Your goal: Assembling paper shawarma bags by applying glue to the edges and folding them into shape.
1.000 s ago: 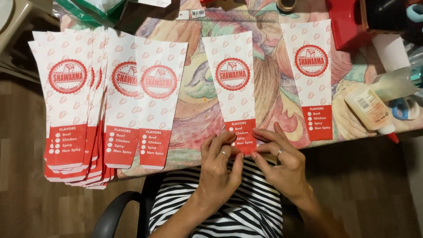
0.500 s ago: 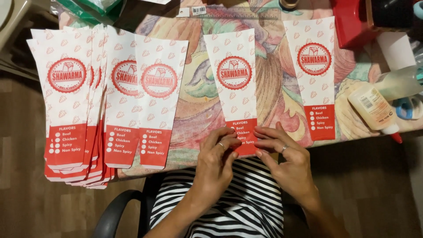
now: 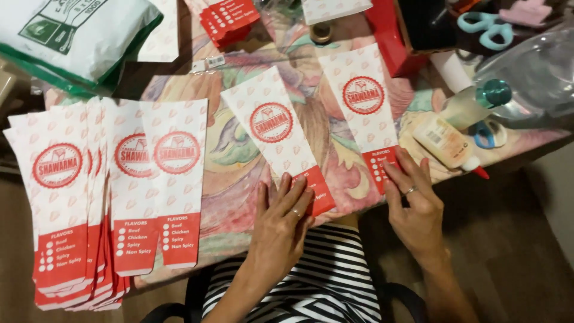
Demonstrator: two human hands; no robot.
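Observation:
Two long white paper sleeves with red round emblems and red bottom panels lie on a patterned table cover. My left hand (image 3: pixel 282 216) lies flat, fingers apart, on the red lower end of the middle sleeve (image 3: pixel 272 125), which sits tilted. My right hand (image 3: pixel 412 200) touches the red lower end of the right sleeve (image 3: pixel 362 98) with its fingertips. Neither hand grips anything.
A fanned stack of the same sleeves (image 3: pixel 89 197) covers the table's left part. A glue bottle with a red tip (image 3: pixel 445 143), a clear plastic bottle (image 3: pixel 526 84), blue scissors (image 3: pixel 484 27) and a red box (image 3: pixel 391 36) are at right. A white and green bag (image 3: pixel 72 36) lies at back left.
Both hands were together on the middle sleeve's bottom. Now my right hand has moved over to the right sleeve, the middle sleeve has tilted, and the camera view has shifted.

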